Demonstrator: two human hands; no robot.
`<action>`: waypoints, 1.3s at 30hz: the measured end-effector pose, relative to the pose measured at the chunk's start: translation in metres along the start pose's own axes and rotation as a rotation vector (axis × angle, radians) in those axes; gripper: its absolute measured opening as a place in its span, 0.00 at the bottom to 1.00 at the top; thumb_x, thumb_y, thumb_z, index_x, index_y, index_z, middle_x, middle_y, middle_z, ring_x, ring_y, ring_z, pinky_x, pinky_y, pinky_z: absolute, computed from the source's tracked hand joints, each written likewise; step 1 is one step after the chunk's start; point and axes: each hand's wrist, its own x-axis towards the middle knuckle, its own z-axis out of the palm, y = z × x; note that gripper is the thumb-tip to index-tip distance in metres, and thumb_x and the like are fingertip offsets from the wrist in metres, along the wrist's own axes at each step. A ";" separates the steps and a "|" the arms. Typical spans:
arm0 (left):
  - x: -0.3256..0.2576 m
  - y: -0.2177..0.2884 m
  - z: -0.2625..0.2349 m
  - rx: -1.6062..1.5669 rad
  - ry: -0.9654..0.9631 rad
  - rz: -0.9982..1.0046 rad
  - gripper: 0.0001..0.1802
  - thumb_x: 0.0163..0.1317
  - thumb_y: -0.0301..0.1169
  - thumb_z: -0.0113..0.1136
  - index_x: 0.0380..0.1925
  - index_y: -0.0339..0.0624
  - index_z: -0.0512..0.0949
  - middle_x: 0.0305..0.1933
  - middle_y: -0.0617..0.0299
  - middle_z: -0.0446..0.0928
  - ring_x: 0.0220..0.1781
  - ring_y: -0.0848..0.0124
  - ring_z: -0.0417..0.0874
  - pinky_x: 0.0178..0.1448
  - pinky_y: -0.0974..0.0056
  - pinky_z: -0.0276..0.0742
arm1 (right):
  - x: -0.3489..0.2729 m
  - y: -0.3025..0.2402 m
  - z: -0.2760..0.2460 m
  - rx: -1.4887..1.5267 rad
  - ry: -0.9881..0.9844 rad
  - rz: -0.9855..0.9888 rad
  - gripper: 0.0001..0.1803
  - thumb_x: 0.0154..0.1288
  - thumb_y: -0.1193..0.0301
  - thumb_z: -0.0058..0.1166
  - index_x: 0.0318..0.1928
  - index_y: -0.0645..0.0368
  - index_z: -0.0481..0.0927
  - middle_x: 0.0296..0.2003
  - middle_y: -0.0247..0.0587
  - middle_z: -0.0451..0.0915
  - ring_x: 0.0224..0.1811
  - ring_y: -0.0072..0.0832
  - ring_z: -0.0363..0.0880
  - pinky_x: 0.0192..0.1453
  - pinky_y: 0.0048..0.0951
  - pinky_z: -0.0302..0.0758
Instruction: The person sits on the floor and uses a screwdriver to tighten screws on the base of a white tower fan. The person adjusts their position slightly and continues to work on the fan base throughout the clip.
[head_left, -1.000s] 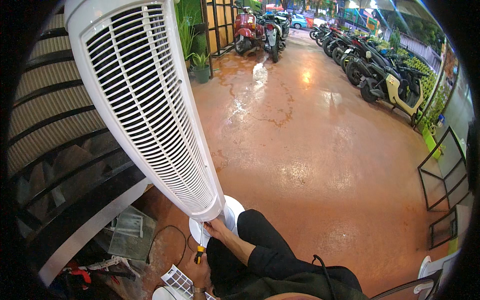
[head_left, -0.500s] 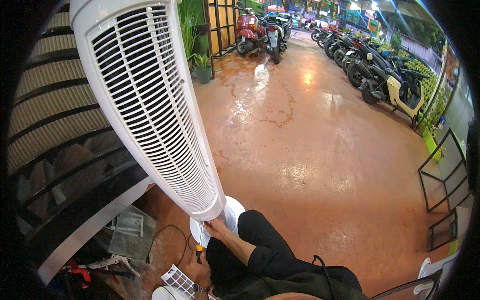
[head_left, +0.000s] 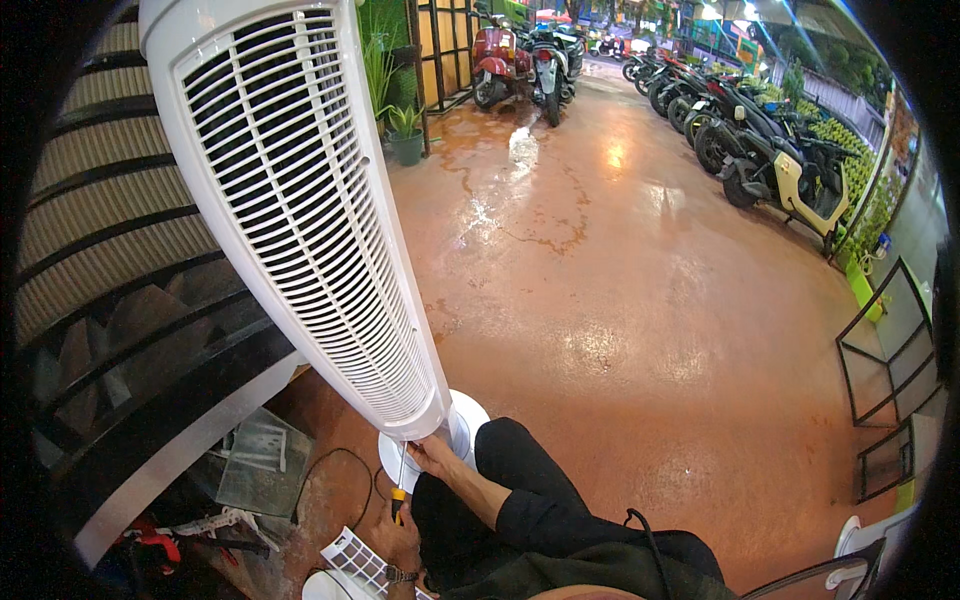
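Note:
A tall white tower fan [head_left: 300, 220] with a slatted grille leans across the left of the view above its round white base [head_left: 470, 408]. My left hand [head_left: 398, 535], with a watch at the wrist, is closed on a screwdriver [head_left: 398, 497] with a yellow and black handle. Its thin shaft points up to the fan's lower edge, where the tip is hidden. My right hand [head_left: 432, 458] is curled against the fan's bottom end beside the shaft, its fingertips partly out of sight. By my left wrist lies a white grid-patterned panel [head_left: 358, 562].
A dark cable [head_left: 335, 455] loops over the floor at the left, near a grey translucent box [head_left: 262, 465] and a red tool [head_left: 150, 548]. Parked motorbikes [head_left: 750, 150] line the far right. A black metal frame [head_left: 885, 345] stands at the right edge.
The screwdriver's handle appears slightly turned in my left hand, its yellow part showing more. My right hand and the fan keep their places.

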 end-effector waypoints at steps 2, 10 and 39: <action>-0.006 0.003 0.004 -0.346 -0.123 -0.216 0.24 0.68 0.48 0.46 0.49 0.37 0.74 0.25 0.63 0.74 0.20 0.77 0.73 0.20 0.75 0.68 | 0.004 -0.001 -0.004 0.001 -0.003 -0.027 0.15 0.63 0.77 0.53 0.51 0.60 0.72 0.48 0.37 0.75 0.48 0.26 0.75 0.55 0.24 0.76; -0.006 -0.017 -0.021 -0.699 -0.267 -0.312 0.21 0.67 0.45 0.49 0.49 0.39 0.73 0.25 0.62 0.73 0.20 0.76 0.72 0.21 0.74 0.67 | -0.014 0.010 0.015 -0.070 0.094 -0.028 0.12 0.66 0.78 0.48 0.50 0.61 0.72 0.46 0.39 0.74 0.47 0.27 0.75 0.53 0.26 0.78; -0.004 0.041 -0.025 -1.105 -0.383 -0.545 0.19 0.68 0.38 0.45 0.51 0.37 0.71 0.34 0.57 0.75 0.26 0.70 0.76 0.26 0.70 0.74 | 0.000 -0.004 -0.003 0.036 0.101 -0.004 0.10 0.68 0.73 0.49 0.48 0.57 0.74 0.44 0.35 0.74 0.45 0.22 0.74 0.49 0.21 0.77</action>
